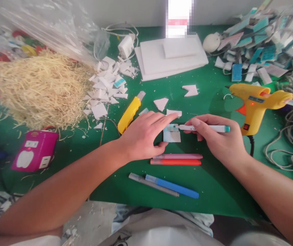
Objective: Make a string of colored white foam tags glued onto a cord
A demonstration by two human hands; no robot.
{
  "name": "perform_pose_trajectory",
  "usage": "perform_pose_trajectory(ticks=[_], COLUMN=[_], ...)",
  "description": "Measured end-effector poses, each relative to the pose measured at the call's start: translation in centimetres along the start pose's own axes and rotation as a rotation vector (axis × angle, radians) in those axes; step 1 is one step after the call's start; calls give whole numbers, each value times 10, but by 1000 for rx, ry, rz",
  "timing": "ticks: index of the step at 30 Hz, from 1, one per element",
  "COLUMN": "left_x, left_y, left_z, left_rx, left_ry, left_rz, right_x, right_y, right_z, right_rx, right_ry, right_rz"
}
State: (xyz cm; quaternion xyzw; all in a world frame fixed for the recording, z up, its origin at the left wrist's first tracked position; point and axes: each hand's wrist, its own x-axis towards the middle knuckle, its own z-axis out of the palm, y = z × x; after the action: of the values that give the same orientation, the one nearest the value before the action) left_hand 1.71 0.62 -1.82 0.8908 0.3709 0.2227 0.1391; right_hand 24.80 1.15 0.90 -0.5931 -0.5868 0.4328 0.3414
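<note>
Marker (217, 128), white with a teal end, grasped in the right hand (220, 140) over the green table (218, 186), tip at a small white piece (172, 137) bearing pale blue colouring. Right hand hides part of the marker; tip contact is indistinct. Left hand (146, 135) lies beside the piece; whether it grips anything cannot be told.

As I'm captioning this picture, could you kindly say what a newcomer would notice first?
Probably the big heap of pale-yellow straw-like shreds at upper left and the yellow plastic glue gun at right. Between them, the right hand holds a slim white teal-ended marker at a small light-blue-tinted white piece.
</note>
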Motion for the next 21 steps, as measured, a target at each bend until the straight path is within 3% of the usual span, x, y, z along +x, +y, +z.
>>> perform_pose_trajectory(ticks=[4, 21], left_x=[1, 0], left_y=[0, -2], left_z=[0, 1], left_rx=[2, 1], left_ry=[6, 21], left_rz=[-2, 19], right_x=[0, 1], right_y=[0, 5], right_z=[0, 1], right_rx=[23, 64], right_ry=[-54, -19], right_rz=[12, -18])
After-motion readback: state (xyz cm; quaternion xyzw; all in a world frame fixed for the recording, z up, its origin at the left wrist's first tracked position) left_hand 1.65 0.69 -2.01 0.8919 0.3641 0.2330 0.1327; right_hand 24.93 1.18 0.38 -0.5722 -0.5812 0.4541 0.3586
